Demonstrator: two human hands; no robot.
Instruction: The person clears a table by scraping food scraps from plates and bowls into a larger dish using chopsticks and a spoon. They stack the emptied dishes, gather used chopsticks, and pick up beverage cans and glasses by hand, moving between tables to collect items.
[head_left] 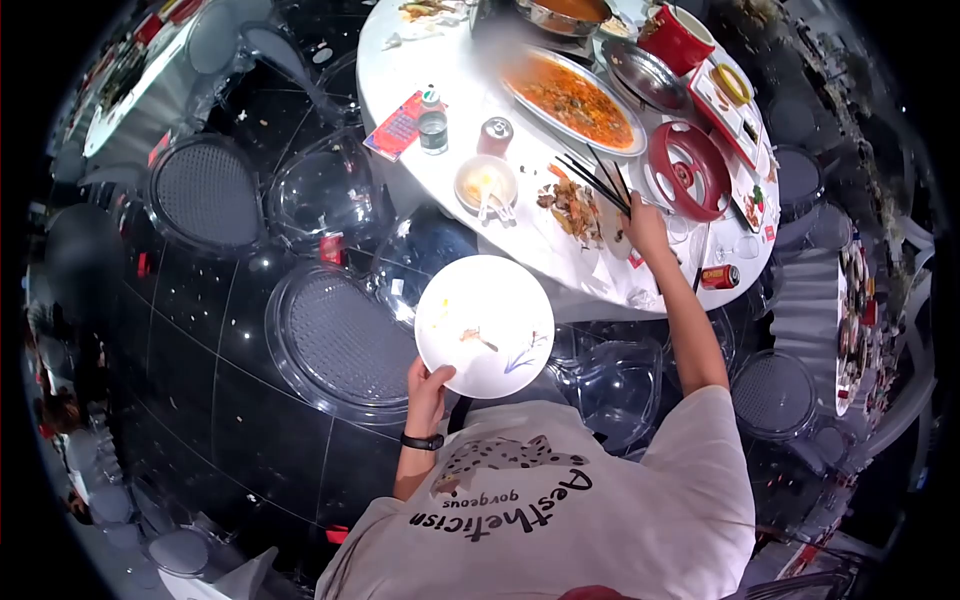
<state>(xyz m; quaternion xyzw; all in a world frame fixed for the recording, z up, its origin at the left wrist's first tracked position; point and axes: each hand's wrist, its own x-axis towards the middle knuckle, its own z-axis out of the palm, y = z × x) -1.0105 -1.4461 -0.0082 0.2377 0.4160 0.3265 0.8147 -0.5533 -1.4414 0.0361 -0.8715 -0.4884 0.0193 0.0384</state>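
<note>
"Two hands busy. How's this done well? Nearest first, pls."

"L hand (428, 395): hold the plate (490, 300) lvl, b/c scraps (478, 337) sit loose on it and could slide. Thumb firm on the rim."

"And R hand (643, 228)?"

"Grip the black chopsticks (600, 184) tight; their far ends fan out, so a slack hold could prob. drop one. Tips best clear of the food pile (572, 208) nearby."

"OK, fingers vs. things?"

"L: closed on the plate's lower-left edge, thumb on top, other fingers mostly hidden below. Plate extends fwd and right of them, just short of the table (515, 245). R: closed round the chopsticks, finger detail too small to tell. Sticks jut fwd-left past the fingers, above the tabletop."

"Farther out?"

"Oval platter (640, 145) w/ red food (575, 100), apart from both hands."
</note>
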